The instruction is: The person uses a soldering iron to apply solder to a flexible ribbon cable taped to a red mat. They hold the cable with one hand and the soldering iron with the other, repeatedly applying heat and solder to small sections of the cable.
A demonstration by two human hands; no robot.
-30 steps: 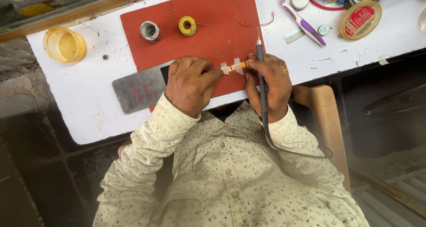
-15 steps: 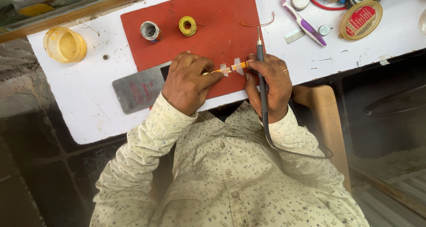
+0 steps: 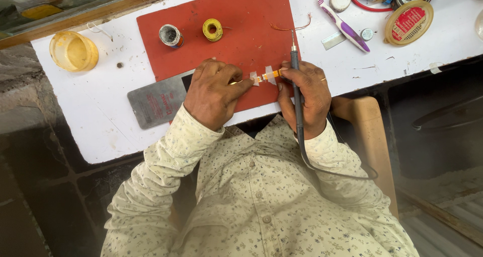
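Right hand (image 3: 307, 98) is closed around a dark corded soldering iron (image 3: 297, 93), shaft running toward twelve o'clock, while its fingertips pinch one end of a small orange flex strip (image 3: 266, 76). Left hand (image 3: 216, 93), fingers curled narrow, presses on the strip's other end from nine o'clock; whether it holds a thin tool I cannot tell. Both hands touch the strip, its long axis running three to nine on the red mat (image 3: 236, 46). A grey metal plate (image 3: 156, 103) lies under the left wrist. Farther, at twelve o'clock, sit a yellow wire spool (image 3: 213, 29) and a grey spool (image 3: 170, 35).
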